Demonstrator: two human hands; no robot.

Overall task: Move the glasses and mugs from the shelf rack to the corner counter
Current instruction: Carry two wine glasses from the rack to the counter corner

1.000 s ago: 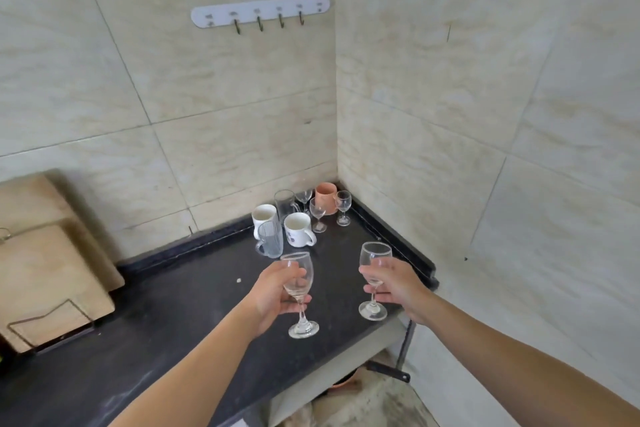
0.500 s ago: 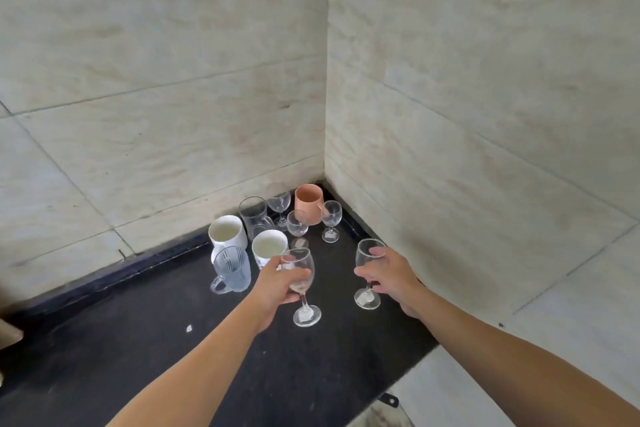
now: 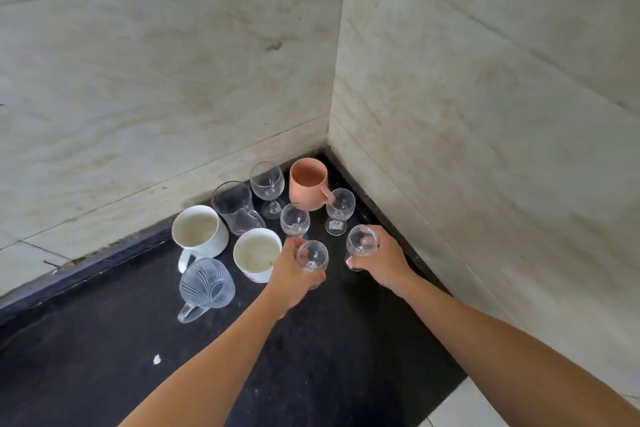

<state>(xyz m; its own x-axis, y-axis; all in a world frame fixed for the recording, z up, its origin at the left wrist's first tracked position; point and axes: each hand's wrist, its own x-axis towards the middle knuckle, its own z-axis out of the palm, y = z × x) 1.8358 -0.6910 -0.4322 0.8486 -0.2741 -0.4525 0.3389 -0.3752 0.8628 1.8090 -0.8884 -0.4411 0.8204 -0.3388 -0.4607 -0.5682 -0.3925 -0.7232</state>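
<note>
Since a second ago I am carrying both stemmed glasses in from the open front part of the counter (image 3: 104, 374) toward its back corner, and they are now sitting low beside the cluster already gathered there; my left hand (image 3: 289, 274) is grasping the left wine glass (image 3: 312, 255) with fingers wrapped round bowl and stem, just beside the nearer white mug (image 3: 257, 253); my right hand (image 3: 381, 262) is clenched round the right wine glass (image 3: 362, 241), just in front of a small stemmed glass (image 3: 340, 210) and close to the counter's right edge along the wall; whether either foot is already touching the surface I cannot tell, since my hands are hiding both bases; behind them, packed into the corner, are standing the terracotta mug (image 3: 308, 185), a taller wine glass (image 3: 267, 182), another small stemmed glass (image 3: 295, 220), a clear tumbler (image 3: 237, 206), the farther white mug (image 3: 199, 229) and a frosted glass mug (image 3: 206, 282); I am judging this to be the setting-down step for this pair; next I am needing to settle each foot flat, open my fingers slowly, and lift straight up so I am not knocking the neighbours, which are crowding close on every side.
</note>
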